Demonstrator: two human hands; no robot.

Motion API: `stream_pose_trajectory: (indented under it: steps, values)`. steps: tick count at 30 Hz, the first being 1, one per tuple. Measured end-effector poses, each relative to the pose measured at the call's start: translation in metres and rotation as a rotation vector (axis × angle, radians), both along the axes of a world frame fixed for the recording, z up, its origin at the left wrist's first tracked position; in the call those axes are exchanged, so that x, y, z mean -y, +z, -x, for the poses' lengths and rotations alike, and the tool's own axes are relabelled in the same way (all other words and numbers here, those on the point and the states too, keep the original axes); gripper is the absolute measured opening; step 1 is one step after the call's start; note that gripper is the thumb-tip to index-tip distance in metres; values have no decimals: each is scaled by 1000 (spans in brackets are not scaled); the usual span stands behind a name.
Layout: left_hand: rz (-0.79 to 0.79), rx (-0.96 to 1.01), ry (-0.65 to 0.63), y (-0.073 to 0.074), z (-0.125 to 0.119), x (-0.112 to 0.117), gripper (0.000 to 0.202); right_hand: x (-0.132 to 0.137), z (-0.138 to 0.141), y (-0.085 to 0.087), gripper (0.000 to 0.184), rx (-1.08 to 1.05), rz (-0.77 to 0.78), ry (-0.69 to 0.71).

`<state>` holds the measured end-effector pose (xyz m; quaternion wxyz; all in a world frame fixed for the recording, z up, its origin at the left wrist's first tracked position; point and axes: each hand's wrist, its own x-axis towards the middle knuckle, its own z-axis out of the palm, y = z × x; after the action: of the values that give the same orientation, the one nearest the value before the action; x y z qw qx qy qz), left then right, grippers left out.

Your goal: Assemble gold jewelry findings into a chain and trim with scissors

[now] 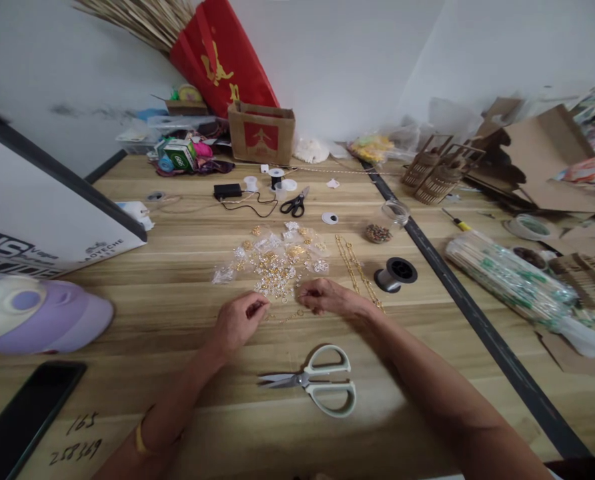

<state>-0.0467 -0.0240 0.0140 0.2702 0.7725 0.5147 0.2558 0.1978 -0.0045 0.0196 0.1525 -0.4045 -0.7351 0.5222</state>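
Note:
My left hand [237, 321] rests on the wooden table [177, 280] with its fingers pinched together at the near edge of a pile of small gold and clear beads [275, 260]. My right hand [327, 297] lies a little to the right, fingers curled in a pinch too. Between the two hands runs a thin gold strand [287, 315]; what each pinch holds is too small to make out. A gold chain [355, 267] lies just right of the pile. Grey-handled scissors [317, 381] lie close in front of my hands.
A thread spool [395, 273] and a small dish of beads [378, 233] sit to the right, black scissors [295, 203] farther back. A phone [27, 413] and purple cap [42, 317] lie at left, a bundle of sticks [512, 280] at right, a paper bag [261, 133] by the wall.

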Motion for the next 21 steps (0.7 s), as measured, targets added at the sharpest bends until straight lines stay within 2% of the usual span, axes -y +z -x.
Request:
stream_pose_trajectory:
  steps: [4,8,17,21]
  values:
    - [53,79,50,1,12,-11,18,-1,1,0,26,-67,102,-25]
    - [125,87,2,3,17,-13,18,-2,1,1,32,-82,139,-49]
    - [90,-97,-158,3,9,-6,10,-6,-1,-9,34,-79,167,-64]
    - [66,-189,-204,7,4,-2,10,-7,-3,-3,32,-89,172,-65]
